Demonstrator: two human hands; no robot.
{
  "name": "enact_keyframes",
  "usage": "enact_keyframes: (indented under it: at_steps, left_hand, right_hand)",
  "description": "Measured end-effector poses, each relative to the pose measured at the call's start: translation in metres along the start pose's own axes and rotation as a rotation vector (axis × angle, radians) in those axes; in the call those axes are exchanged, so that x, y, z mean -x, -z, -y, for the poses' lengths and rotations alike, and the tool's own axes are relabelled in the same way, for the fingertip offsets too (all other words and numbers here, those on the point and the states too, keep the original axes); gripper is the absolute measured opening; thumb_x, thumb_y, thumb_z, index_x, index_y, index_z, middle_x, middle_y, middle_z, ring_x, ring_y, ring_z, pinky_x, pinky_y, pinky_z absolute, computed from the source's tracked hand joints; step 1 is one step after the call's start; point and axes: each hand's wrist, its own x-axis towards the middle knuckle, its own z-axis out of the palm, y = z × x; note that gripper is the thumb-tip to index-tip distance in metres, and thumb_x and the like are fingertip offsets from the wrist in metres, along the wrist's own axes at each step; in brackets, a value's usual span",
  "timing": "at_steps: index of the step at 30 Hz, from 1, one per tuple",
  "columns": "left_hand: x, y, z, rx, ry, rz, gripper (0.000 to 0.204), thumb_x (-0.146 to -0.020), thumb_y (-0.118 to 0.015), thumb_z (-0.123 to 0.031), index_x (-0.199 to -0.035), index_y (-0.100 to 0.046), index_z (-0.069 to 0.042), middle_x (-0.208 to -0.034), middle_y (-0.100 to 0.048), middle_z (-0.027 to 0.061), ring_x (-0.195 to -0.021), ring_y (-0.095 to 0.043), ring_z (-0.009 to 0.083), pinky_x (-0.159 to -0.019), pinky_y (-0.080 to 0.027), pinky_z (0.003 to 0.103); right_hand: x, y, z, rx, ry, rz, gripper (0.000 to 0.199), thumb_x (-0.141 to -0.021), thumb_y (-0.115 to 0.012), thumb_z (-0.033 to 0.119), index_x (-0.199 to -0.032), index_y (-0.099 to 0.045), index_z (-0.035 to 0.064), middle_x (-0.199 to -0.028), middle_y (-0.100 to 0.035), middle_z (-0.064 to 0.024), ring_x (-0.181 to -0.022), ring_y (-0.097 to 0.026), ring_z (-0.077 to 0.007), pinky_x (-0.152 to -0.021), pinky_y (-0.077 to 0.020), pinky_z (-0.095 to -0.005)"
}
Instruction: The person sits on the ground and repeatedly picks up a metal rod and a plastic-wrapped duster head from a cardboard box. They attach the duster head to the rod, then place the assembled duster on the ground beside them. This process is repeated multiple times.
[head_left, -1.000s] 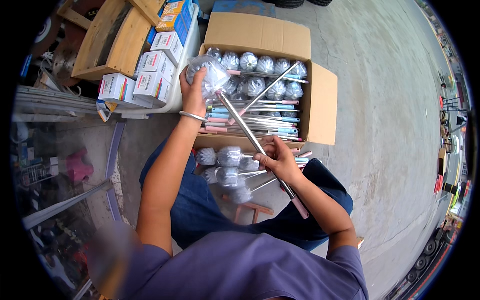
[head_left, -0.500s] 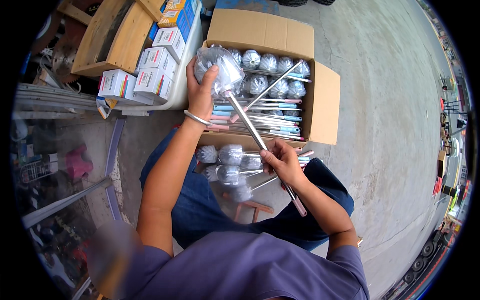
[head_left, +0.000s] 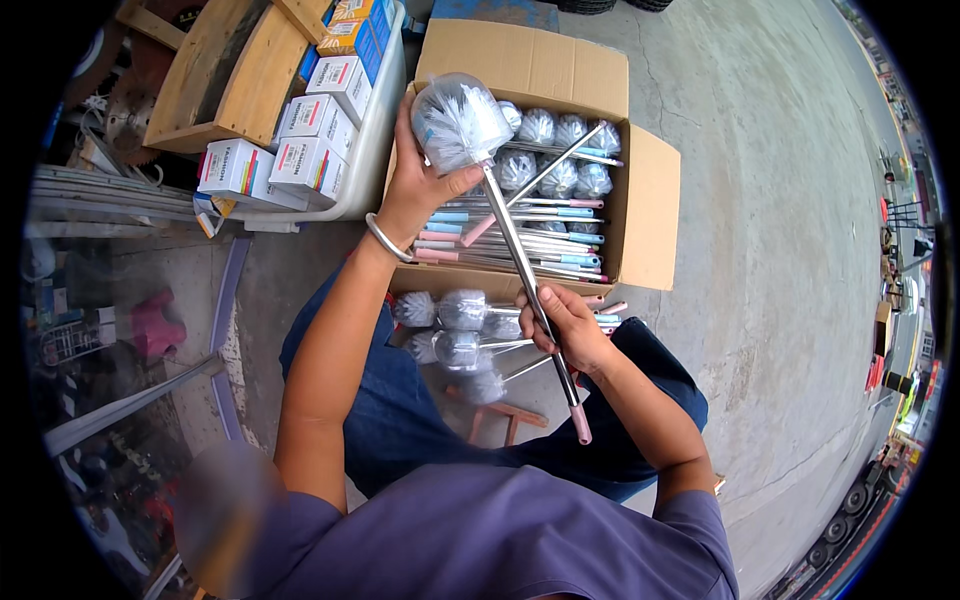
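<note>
A toilet brush [head_left: 460,125] with a round bristle head in clear plastic, a shiny metal handle and a pink end lies slantwise in front of me. My left hand [head_left: 425,188] cups the head from the left, its thumb at the neck where the handle begins. Lower down, my right hand [head_left: 568,325] is closed round the handle. Behind the brush stands an open cardboard box [head_left: 648,215] filled with similar brushes, one lying crosswise on top. More wrapped brushes [head_left: 460,350] lie between the box and my lap, with the right hand above their handles.
To the left of the box, a white plastic bin [head_left: 375,150] holds several small white cartons [head_left: 305,165] and a wooden piece [head_left: 225,90]. Part of a small wooden stool [head_left: 512,425] shows between my knees. Concrete floor [head_left: 770,230] stretches to the right.
My left thumb has gone from across the brush head down to its neck. The head has shifted right and slightly up, while the pink end has swung a little left.
</note>
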Motion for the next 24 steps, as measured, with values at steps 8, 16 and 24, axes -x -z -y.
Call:
enact_keyframes:
  at_steps: [8,16,24]
  left_hand:
    - [-0.001,-0.002,-0.006,-0.185,-0.006,-0.005,0.099,-0.068,-0.073,0.001,-0.141,-0.007,-0.009,-0.134,-0.03,0.0157,-0.123,-0.039,0.0252,-0.098,-0.042,0.037]
    - [0.003,-0.007,-0.002,-0.238,-0.111,-0.088,0.075,-0.08,-0.06,-0.013,-0.14,-0.014,-0.005,-0.131,-0.034,0.017,-0.122,-0.038,0.0254,-0.103,-0.033,0.036]
    - [0.006,-0.013,-0.005,0.449,0.224,-0.047,0.075,-0.08,-0.052,0.008,-0.142,-0.017,-0.018,-0.136,-0.035,0.0108,-0.119,-0.046,0.0298,-0.093,-0.047,0.049]
  right_hand:
    - [0.001,-0.003,-0.003,0.033,0.001,-0.024,0.036,-0.1,-0.034,0.034,-0.104,-0.05,0.0019,-0.069,-0.054,-0.0064,-0.046,-0.042,-0.0066,-0.042,-0.0338,-0.0166]
    - [-0.004,-0.004,-0.02,0.18,0.106,-0.04,0.036,-0.1,-0.033,0.035,-0.104,-0.049,0.0027,-0.068,-0.053,-0.005,-0.046,-0.041,-0.0068,-0.041,-0.0315,-0.0183]
    - [-0.007,-0.01,-0.033,0.377,0.191,-0.175,0.028,-0.1,-0.035,0.028,-0.102,-0.047,0.0033,-0.066,-0.052,-0.0042,-0.043,-0.04,-0.006,-0.04,-0.0317,-0.0193]
